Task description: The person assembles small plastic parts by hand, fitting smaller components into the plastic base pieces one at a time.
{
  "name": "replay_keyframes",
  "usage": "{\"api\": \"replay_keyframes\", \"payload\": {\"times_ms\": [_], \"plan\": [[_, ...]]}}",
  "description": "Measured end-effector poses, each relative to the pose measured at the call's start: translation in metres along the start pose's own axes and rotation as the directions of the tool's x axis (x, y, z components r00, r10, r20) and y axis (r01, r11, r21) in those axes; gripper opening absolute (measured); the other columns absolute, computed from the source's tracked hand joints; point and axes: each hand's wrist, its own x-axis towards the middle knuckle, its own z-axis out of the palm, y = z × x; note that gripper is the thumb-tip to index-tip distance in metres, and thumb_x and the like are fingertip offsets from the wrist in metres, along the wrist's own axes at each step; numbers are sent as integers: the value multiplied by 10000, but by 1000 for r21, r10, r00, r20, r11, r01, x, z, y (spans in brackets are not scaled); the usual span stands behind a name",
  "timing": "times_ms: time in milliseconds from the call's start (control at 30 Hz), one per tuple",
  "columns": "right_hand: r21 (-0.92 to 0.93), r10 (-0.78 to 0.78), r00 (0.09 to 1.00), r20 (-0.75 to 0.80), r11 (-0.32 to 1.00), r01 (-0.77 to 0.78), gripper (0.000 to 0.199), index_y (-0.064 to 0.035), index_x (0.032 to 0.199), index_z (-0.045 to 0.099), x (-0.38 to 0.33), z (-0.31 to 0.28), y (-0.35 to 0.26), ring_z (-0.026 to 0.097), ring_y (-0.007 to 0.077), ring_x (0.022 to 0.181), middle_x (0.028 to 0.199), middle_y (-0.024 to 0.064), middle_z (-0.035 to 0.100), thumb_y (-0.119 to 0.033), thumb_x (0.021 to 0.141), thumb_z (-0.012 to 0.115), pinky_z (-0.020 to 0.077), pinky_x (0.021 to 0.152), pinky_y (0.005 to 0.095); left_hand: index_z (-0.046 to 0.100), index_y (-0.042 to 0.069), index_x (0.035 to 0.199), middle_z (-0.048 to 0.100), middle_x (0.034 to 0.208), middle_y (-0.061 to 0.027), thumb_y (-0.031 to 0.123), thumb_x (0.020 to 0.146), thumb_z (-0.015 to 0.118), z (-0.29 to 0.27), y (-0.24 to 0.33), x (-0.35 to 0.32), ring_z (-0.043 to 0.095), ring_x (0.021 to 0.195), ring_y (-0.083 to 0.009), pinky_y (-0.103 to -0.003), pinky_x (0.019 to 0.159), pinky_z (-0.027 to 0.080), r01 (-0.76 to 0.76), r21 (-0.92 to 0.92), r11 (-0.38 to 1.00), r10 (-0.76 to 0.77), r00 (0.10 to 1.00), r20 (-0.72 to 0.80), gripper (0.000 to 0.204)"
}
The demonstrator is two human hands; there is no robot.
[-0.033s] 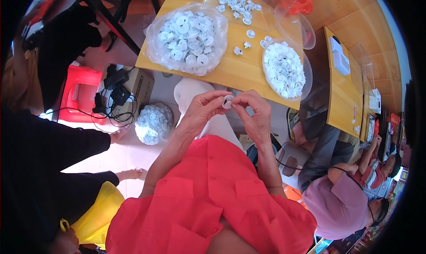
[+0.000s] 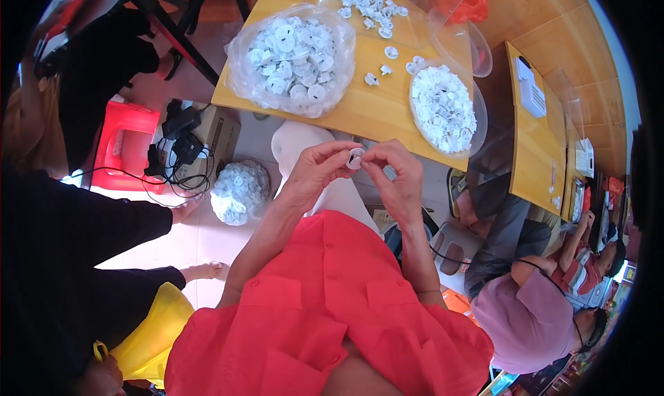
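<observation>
Above my lap, my left hand (image 2: 319, 169) pinches a small round white plastic part (image 2: 355, 159) with a dark slot in it. My right hand (image 2: 395, 173) is closed at the part's right edge, thumb and forefinger pressed together there. Whether a smaller piece sits between those right fingertips is hidden. Ahead on the wooden table (image 2: 332, 124), an open clear plastic bag (image 2: 297, 57) is heaped with similar round white parts. To its right stands a clear round tub (image 2: 482, 130) full of small white pieces (image 2: 443, 109).
Loose white parts (image 2: 373, 12) lie at the table's far side, near a red plastic bag (image 2: 474, 5). A filled bag (image 2: 240, 192) rests on the floor beside a cardboard box (image 2: 220, 134) with black adapters and cables (image 2: 187, 147). Other people sit to my left and right.
</observation>
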Motion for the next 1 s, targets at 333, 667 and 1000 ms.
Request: {"api": "replay_keyframes", "payload": {"times_ms": [333,667,1000], "plan": [[-81,-28,999,40,996,32,179,-11,854,638,0,0,3,557,137,683,790,74,575,94,709,646,444,602,233,622,33,1096,639,953,-33,141,891,571,1,-5,1,580,813,-86,-236,730,475,-11,45,999,12,1000,-26,237],[-29,2,991,-132,1000,-6,158,1,866,582,-5,17,15,586,143,648,767,78,573,45,737,662,469,569,247,630,4,1021,644,875,-18,66,852,598,7,-9,6,567,800,-71,-230,719,462,-207,184,961,215,976,-27,184],[31,142,979,-149,990,-139,80,-3,847,568,-14,24,29,560,101,646,746,51,576,-4,793,626,450,572,225,642,-11,946,485,892,-43,4,825,604,9,-19,8,586,800,-127,-228,732,499,-306,445,842,378,922,-81,127]]}}
